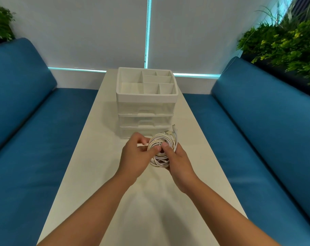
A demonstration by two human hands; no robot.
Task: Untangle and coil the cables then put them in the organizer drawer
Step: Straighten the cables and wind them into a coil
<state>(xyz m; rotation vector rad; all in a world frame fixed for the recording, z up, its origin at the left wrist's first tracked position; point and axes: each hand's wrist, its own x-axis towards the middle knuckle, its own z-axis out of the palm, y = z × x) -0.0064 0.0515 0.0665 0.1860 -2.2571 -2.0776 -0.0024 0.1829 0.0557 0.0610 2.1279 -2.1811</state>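
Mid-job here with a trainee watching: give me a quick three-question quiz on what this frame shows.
1. True or false: every drawer of the organizer is closed.
2. What grips the white cable coil? A) left hand only B) right hand only C) both hands
3. Fill in: the organizer stands on the white ____.

Key:
1. True; none is pulled out.
2. C; the left hand and right hand both grip the coil above the table.
3. Table.

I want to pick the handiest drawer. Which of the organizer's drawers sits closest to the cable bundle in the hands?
The bottom drawer: the white cable coil overlaps its front, while the two handled drawers above sit clear of it.
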